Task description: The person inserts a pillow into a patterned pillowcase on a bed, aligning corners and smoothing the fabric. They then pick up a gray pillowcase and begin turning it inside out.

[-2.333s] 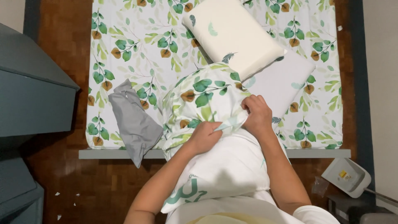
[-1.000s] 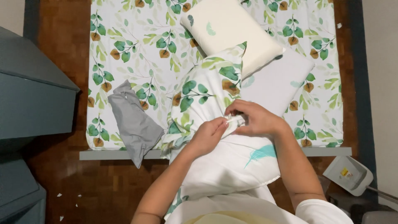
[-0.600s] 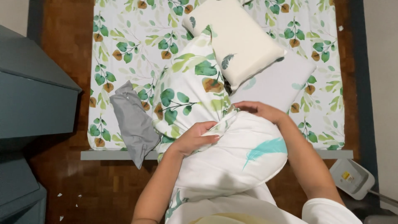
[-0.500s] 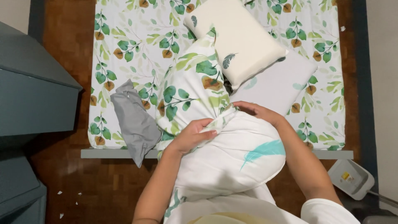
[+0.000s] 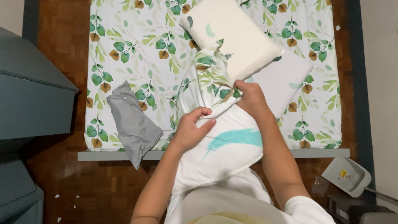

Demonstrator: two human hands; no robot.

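I hold a white pillow [image 5: 226,149] with a teal feather print against my body, partly inside a leaf-patterned pillowcase [image 5: 209,76]. My left hand [image 5: 191,129] grips the pillowcase's open edge at the pillow's left side. On the right side my right hand [image 5: 250,97] pinches the same edge, bunched up near the pillow's top. The case's loose end lies on the bed beyond my hands.
A bed with a leaf-print sheet [image 5: 141,49] lies ahead. On it are a bare cream pillow [image 5: 234,35], a white pillow [image 5: 282,81] and a crumpled grey cloth [image 5: 132,122] at the near edge. A teal cabinet [image 5: 33,91] stands left, a white device [image 5: 347,176] on the floor right.
The pillowcase has gone from spread over the pillow's upper part to bunched at its top. Both hands shifted up and apart along the case's open edge, exposing more of the white pillow.
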